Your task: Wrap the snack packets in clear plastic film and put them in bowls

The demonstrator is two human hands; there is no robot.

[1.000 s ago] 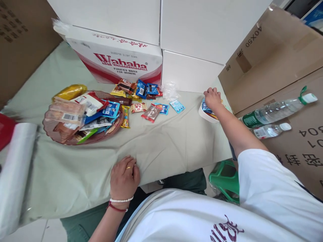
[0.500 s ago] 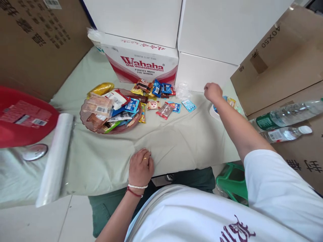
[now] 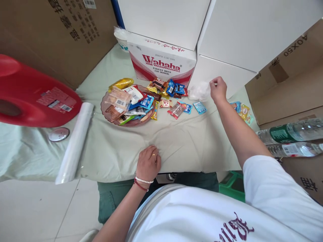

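My left hand (image 3: pixel 148 163) rests knuckles-up on the pale green cloth (image 3: pixel 121 148) at the table's near edge, fingers curled under, holding nothing I can see. My right hand (image 3: pixel 218 89) is stretched to the back of the table, fingers pinched on a crumpled clear plastic bag (image 3: pixel 200 90). To the right of that arm lies a small heap of snack packets (image 3: pixel 241 110). Several loose snack packets (image 3: pixel 176 108) lie in the middle, beside a brown woven tray (image 3: pixel 126 121) piled with more packets.
A Wahaha water carton (image 3: pixel 161 64) and white boxes (image 3: pixel 227 37) wall the back. Brown cartons (image 3: pixel 287 80) and two water bottles (image 3: pixel 290 132) are at the right. A roll of clear film (image 3: pixel 75 143), a round metal lid (image 3: pixel 58 134) and a red container (image 3: pixel 32 97) are at the left.
My right hand left the white bowl at the right and moved left and back to the clear plastic bag, pinching it. The view swung right; my left hand stayed put.
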